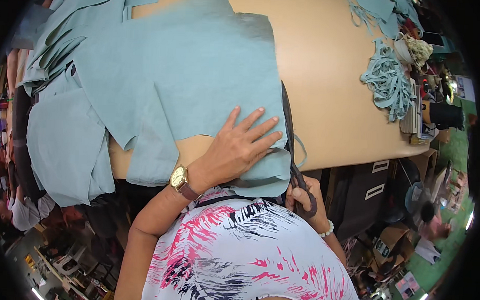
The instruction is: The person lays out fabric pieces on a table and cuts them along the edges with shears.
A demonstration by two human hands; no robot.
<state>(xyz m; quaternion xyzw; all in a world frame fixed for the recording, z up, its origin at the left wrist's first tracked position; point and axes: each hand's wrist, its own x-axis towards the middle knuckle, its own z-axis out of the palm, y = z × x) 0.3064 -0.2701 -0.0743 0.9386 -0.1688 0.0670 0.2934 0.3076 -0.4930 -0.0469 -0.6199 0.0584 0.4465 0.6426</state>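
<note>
A large piece of teal fabric [200, 69] lies on the tan table [332, 90], its lower part hanging over the near edge. My left hand [245, 142] rests flat on the cloth near its right side, fingers spread. At the table's near edge, my right hand [307, 200] is closed around the dark handles of large scissors [302, 186]. Their dark blade runs away from me along the fabric's right edge, partly under the cloth. A thin teal strip [300, 152] curls out just right of the blade.
More teal fabric pieces [66, 138] are heaped at the left, some draping over the edge. A tangle of narrow teal strips [388, 81] lies at the right, beside stacked items and a black cylinder [446, 115]. Dark drawers [354, 201] stand below the table.
</note>
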